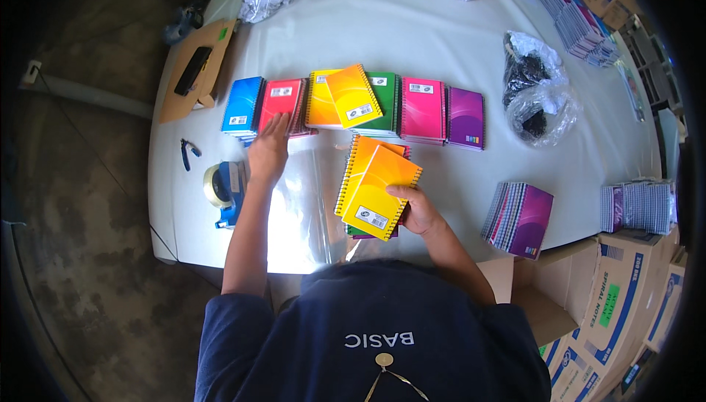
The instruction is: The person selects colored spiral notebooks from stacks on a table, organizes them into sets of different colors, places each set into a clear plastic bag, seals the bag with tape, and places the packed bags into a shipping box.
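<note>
In my right hand (418, 209) is a small stack of spiral notebooks (382, 189), the thumb on top and the fingers hidden beneath. Two yellow-orange covers lie fanned on this stack; green and purple edges show under them. My left hand (270, 148) reaches over the red notebook pile (283, 93), its outstretched fingertips resting on the cover's lower part. That pile belongs to a row: a blue pile (243, 104), a yellow pile (321, 97) with one tilted yellow notebook (354, 96) on it, a green pile (386, 100), a pink pile (422, 108) and a purple pile (465, 115).
A blue tape dispenser (232, 194) and dark snips (190, 153) are at the left. Clear plastic film (305, 211) lies before me. A purple-topped notebook stack (518, 218) stands right, with plastic bags (540, 100) beyond and cartons (618, 299) by the table's right edge.
</note>
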`<act>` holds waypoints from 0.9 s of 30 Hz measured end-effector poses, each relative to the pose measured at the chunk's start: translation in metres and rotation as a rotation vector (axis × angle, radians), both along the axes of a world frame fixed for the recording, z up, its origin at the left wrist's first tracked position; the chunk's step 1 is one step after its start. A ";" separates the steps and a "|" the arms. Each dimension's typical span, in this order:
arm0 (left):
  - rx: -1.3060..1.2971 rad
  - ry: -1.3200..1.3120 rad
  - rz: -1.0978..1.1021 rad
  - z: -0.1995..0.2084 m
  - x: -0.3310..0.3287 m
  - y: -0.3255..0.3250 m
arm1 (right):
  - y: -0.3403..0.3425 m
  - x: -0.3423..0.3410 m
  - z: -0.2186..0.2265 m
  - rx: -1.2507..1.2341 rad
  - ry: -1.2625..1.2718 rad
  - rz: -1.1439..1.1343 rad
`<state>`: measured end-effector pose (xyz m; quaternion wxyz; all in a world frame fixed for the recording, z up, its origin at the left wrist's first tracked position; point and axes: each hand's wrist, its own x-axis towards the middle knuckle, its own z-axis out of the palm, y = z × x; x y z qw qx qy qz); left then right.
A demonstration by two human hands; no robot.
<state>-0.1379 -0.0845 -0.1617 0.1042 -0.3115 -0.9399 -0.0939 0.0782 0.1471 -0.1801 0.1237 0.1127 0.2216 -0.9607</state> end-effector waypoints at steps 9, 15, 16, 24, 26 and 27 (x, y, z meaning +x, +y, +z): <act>1.211 -0.577 0.151 0.071 0.078 0.015 | -0.023 -0.007 -0.001 0.139 -0.035 -0.154; 1.521 -0.739 -0.235 0.109 0.104 0.004 | -0.033 -0.002 0.018 0.065 -0.007 -0.011; 1.470 -0.778 -0.374 0.105 0.100 -0.006 | -0.036 -0.001 0.024 0.006 -0.031 0.024; 0.710 -0.657 -0.262 0.068 0.115 -0.030 | -0.069 0.010 0.050 0.266 0.094 0.033; 1.272 -1.314 -0.047 0.064 0.117 -0.053 | -0.081 0.004 0.047 0.450 0.228 -0.082; 1.214 -1.297 -0.088 0.065 0.123 -0.056 | -0.086 0.002 0.044 0.541 0.291 -0.141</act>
